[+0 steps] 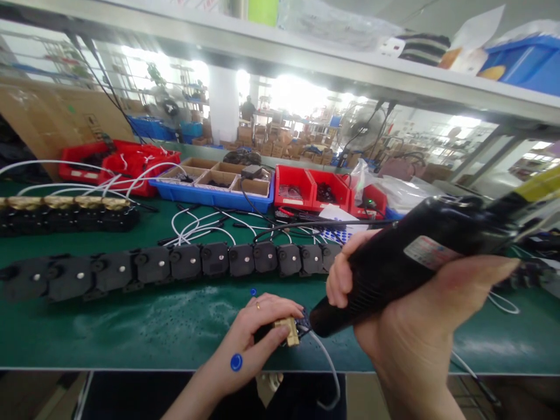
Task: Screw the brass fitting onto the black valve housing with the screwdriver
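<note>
My left hand (258, 326) is closed around a small brass-and-black part (287, 331), pressing it against the green bench top near the front edge. A white cable (326, 356) runs from this part and hangs over the edge. My right hand (415, 315) grips a black electric screwdriver (394, 262), tilted down to the left. Its thin bit meets the side of the part; the exact contact point is too small to make out. A blue round sticker (236, 362) is on the back of my left hand.
Behind my hands stretches a row of black housings (186, 262) with white cables. More brass-topped units (65, 213) stand at left. A blue divided tray (214, 198) and red bins (295, 186) line the back. A shelf (280, 44) crosses overhead.
</note>
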{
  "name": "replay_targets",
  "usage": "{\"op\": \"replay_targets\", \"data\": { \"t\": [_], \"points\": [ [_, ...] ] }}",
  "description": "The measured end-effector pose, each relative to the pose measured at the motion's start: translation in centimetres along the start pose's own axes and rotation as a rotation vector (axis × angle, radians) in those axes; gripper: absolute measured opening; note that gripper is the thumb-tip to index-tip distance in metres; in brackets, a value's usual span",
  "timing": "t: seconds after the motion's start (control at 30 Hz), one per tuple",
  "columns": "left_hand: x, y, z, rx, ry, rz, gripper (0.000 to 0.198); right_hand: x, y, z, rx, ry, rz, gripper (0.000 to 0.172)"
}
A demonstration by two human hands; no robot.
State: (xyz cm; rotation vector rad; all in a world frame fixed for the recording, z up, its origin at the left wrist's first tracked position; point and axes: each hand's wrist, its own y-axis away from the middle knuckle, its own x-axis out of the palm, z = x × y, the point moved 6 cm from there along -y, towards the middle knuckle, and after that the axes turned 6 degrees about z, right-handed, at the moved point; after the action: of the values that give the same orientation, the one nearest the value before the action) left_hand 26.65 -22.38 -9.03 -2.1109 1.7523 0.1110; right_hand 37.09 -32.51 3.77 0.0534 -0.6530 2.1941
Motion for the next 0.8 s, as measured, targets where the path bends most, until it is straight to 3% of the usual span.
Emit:
{"op": "replay_targets", "data": {
  "t": [0.17,0.23,0.43,0.6,0.8],
  "points": [
    [0.2,-0.1,-0.2,0.040,-0.026,-0.040,0.022,-0.4,2.0,0.3,-0.047,0.135,-0.118,0.052],
    [0.3,0.0,-0.2,0.065,-0.044,-0.065,0.021,-0.2,2.1,0.0,-0.021,0.130,-0.091,0.049],
    [0.3,0.3,-0.1,0.097,-0.071,-0.076,0.020,0.5,0.8,-0.8,-0.004,-0.030,0.232,0.059],
    [0.3,0.2,-0.1,0.117,-0.065,-0.061,0.019,0.3,0.8,-1.0,-0.018,-0.037,0.261,0.065],
    [0.0,0.1,0.2,0.120,-0.035,-0.048,0.021,0.6,0.0,-0.3,-0.023,-0.034,0.121,0.065]
  ]
}}
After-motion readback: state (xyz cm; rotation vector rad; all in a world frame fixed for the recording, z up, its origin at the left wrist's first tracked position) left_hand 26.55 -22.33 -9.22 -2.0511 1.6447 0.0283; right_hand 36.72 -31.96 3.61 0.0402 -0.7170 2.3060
